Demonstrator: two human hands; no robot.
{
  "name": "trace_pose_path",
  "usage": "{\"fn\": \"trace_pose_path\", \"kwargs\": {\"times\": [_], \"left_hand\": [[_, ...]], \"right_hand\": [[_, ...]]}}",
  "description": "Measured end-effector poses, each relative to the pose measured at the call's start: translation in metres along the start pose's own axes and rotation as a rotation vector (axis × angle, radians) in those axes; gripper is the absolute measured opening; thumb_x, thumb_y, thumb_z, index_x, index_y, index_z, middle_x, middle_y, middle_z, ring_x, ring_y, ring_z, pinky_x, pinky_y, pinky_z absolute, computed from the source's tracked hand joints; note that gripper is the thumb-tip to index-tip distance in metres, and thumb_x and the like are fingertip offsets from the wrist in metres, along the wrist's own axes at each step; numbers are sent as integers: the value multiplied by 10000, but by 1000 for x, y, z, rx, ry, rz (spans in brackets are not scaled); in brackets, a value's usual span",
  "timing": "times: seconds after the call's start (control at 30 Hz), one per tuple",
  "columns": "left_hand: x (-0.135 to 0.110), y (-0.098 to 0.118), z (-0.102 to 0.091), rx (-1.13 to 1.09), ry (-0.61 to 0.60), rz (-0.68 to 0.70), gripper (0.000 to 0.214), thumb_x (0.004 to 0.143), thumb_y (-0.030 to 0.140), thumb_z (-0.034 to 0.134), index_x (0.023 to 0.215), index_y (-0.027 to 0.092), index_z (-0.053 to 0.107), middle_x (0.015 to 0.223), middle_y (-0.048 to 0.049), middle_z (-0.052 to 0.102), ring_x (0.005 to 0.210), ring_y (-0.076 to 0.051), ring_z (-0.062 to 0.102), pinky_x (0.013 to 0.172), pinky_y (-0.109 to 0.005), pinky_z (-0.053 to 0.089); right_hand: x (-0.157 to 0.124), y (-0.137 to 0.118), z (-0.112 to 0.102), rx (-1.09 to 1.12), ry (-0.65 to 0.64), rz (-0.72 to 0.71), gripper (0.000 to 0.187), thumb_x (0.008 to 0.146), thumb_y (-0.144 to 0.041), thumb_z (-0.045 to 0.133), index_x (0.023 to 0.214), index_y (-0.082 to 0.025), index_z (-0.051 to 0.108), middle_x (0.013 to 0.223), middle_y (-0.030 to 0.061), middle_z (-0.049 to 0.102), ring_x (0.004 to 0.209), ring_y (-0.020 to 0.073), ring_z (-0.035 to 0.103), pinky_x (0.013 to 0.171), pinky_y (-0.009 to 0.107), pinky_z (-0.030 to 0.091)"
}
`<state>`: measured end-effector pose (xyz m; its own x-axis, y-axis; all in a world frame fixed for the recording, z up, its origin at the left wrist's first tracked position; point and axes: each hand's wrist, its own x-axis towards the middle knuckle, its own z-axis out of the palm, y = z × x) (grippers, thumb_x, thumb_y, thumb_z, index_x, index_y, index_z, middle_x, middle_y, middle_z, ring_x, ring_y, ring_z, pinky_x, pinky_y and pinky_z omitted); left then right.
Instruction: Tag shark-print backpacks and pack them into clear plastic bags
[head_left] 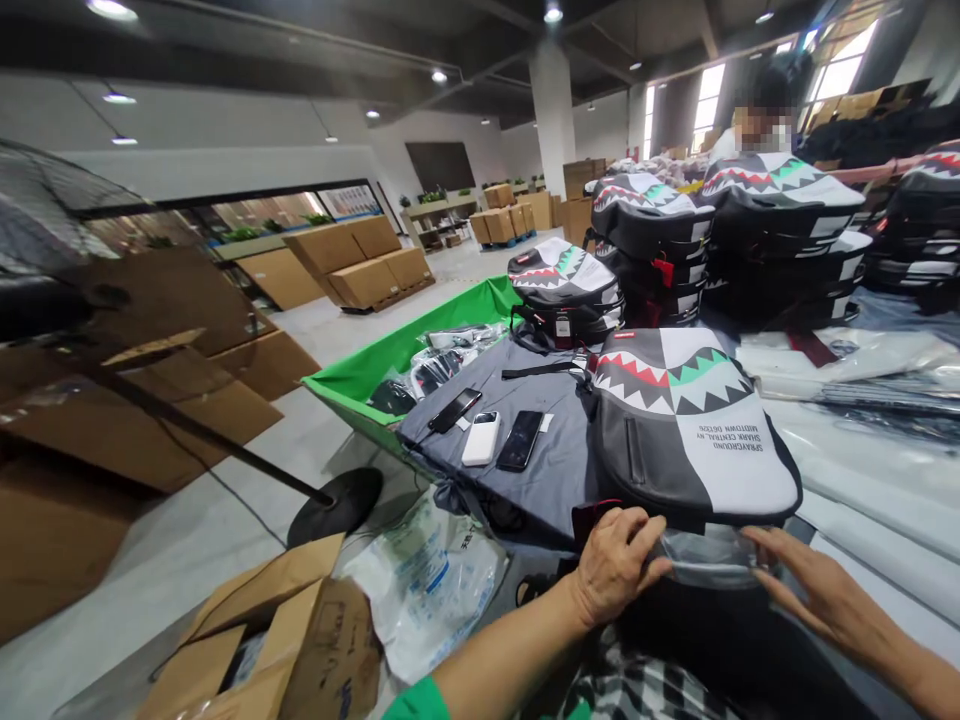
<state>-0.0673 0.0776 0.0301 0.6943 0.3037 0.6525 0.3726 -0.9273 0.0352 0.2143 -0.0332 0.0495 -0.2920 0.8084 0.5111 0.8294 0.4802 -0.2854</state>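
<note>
A black and white backpack (679, 400) with a printed shark-mouth of red and green teeth lies flat at the table's near edge. Just below it, a clear plastic bag (709, 557) stretches between my two hands. My left hand (616, 565) pinches the bag's left side, fingers curled, beside a dark red tag (589, 522) at the backpack's lower corner. On the other side, my right hand (814, 585) grips the bag's right edge between thumb and fingers. The bag's lower part is hard to make out against dark cloth.
Stacked backpacks (649, 235) stand behind. On the grey cloth (517, 375) lie two dark phones (520, 440) and a white power bank (481, 438). A green bin (337, 380) holds bagged goods. Plastic bags (892, 390) lie right; an open carton (300, 640) and fan stand (334, 505) left. A person is behind.
</note>
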Motion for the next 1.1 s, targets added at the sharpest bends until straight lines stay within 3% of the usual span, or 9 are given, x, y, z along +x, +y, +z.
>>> {"fn": "trace_pose_path", "kwargs": {"times": [0.17, 0.33, 0.47, 0.57, 0.67, 0.8, 0.93, 1.03, 1.1], "left_hand": [[28, 1, -11, 23, -291, 19, 352, 906, 496, 719, 1060, 195, 619, 953, -24, 629, 828, -171, 626, 709, -304, 480], [37, -1, -20, -5, -331, 54, 215, 981, 404, 639, 947, 192, 638, 1071, -51, 681, 887, -169, 645, 773, -318, 481], [55, -17, -25, -181, -391, 498, 215, 1028, 196, 474, 890, 202, 639, 1240, -53, 699, 1163, -156, 606, 1042, -321, 439], [74, -29, -23, -233, -484, 732, 198, 1001, 165, 513, 843, 204, 626, 984, -29, 738, 942, -119, 650, 1051, -250, 416], [80, -33, -18, -162, -462, 794, 132, 1010, 148, 514, 965, 174, 636, 784, 15, 673, 703, -123, 591, 857, -247, 460], [69, -31, -16, -58, -315, 669, 237, 1076, 298, 443, 1118, 126, 601, 704, 25, 604, 650, -143, 542, 681, -282, 425], [68, -34, -23, -107, -268, 703, 302, 1064, 323, 480, 825, 181, 597, 691, 9, 574, 734, -156, 559, 794, -297, 464], [78, -38, -26, -240, -345, 864, 219, 1062, 226, 475, 913, 196, 633, 879, -6, 659, 913, -131, 601, 928, -261, 469], [84, -42, -23, -240, -387, 921, 214, 1060, 225, 480, 918, 206, 639, 847, 7, 651, 847, -113, 600, 828, -234, 487]], "right_hand": [[26, 4, -12, 0, -241, 56, 183, 989, -289, 477, 843, -260, 583, 715, -9, 660, 586, 155, 640, 513, 246, 449], [36, -6, -18, -219, -84, -194, 286, 988, -128, 372, 834, -245, 582, 773, 5, 648, 614, 135, 581, 565, 257, 403], [43, -5, -23, -222, -59, -354, 286, 1006, -91, 359, 927, -232, 595, 911, 15, 706, 729, 128, 616, 665, 267, 420], [47, 1, -24, -215, -221, -283, 286, 992, -99, 367, 831, -233, 562, 716, -31, 600, 578, 124, 517, 540, 296, 309], [52, 3, -26, -203, -360, -186, 192, 953, -132, 448, 858, -231, 583, 736, -33, 586, 584, 136, 495, 521, 313, 246], [61, 1, -38, -156, -509, -143, 177, 913, -131, 528, 773, -217, 595, 758, -37, 564, 551, 116, 407, 522, 317, 183], [69, 0, -43, -30, -516, -198, 292, 949, -103, 490, 683, -200, 559, 693, -47, 527, 537, 102, 370, 517, 294, 191], [70, 2, -38, -19, -467, -191, 298, 979, -140, 488, 703, -206, 580, 669, -52, 511, 527, 105, 350, 511, 289, 188], [69, 2, -34, -24, -432, -193, 292, 989, -166, 495, 719, -213, 597, 671, -56, 506, 518, 108, 318, 505, 294, 185]]}}
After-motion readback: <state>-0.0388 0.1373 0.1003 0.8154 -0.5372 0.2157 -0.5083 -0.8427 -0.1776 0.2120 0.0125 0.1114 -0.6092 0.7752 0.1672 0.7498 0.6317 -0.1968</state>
